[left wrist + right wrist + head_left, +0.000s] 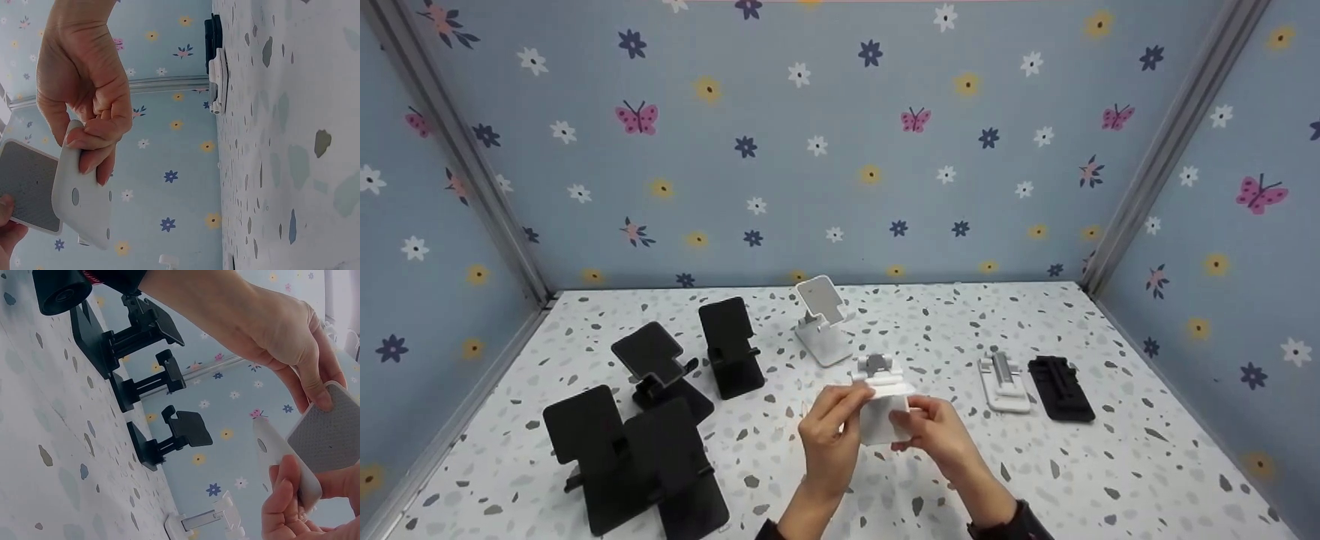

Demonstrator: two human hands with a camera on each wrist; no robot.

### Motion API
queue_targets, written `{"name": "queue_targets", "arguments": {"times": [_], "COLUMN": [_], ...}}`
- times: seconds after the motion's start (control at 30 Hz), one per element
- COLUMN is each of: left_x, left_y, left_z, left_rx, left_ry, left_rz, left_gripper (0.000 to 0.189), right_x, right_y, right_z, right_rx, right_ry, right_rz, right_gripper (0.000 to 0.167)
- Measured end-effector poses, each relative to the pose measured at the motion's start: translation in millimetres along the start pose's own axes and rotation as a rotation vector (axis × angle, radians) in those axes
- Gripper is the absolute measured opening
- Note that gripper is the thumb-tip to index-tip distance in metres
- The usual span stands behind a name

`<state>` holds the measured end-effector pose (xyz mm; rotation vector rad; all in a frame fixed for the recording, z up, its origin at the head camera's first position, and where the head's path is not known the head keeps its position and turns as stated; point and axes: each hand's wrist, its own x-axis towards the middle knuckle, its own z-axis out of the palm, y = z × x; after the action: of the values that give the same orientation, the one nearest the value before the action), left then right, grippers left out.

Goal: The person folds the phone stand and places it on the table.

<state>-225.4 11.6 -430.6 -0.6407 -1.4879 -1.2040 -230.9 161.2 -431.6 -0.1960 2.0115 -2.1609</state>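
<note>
Both hands hold a white folding phone stand (879, 426) over the front middle of the table. My left hand (834, 426) pinches the panel with the grey pad (329, 430), thumb lying on the pad. On the other side, my right hand (941, 435) grips a white plate with holes (84, 197), its fingers curled over the edge. Plate and panel stand at an angle to each other. A grey hinge (875, 364) shows at the stand's far end in the head view.
Several black phone stands (731, 349) stand unfolded on the left of the speckled table (780, 480). An unfolded white stand (823, 322) is at the back middle. To the right lie a folded white stand (1006, 401) and a folded black one (1062, 390). Patterned walls enclose the table.
</note>
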Motion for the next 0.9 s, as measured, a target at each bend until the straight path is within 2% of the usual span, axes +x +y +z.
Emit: {"name": "queue_targets", "arguments": {"times": [0.07,0.27,0.43,0.77,0.9], "left_x": [-0.2,-1.7,-3.7,-8.3,-7.8], "left_y": [-0.1,-1.0,-3.6,-6.2,-7.3], "left_z": [-0.2,0.5,2.0,3.0,1.8], "left_rx": [0.000,-0.022,-0.040,-0.082,-0.080], "left_ry": [-0.003,-0.019,-0.016,-0.039,-0.040], "left_rz": [0.005,0.041,0.059,0.053,0.050], "left_gripper": [0.009,0.026,0.023,0.014,0.014], "right_x": [-0.2,-0.6,-0.4,-0.9,-1.6], "right_y": [-0.2,-0.3,-0.9,-2.5,-4.8], "right_z": [0.0,0.3,0.8,-1.7,-3.3], "right_rx": [0.003,0.006,0.022,0.040,0.050], "right_ry": [0.006,0.005,0.004,0.004,-0.024], "right_rz": [0.007,0.013,0.028,0.041,0.044], "right_gripper": [0.034,0.034,0.031,0.033,0.035]}}
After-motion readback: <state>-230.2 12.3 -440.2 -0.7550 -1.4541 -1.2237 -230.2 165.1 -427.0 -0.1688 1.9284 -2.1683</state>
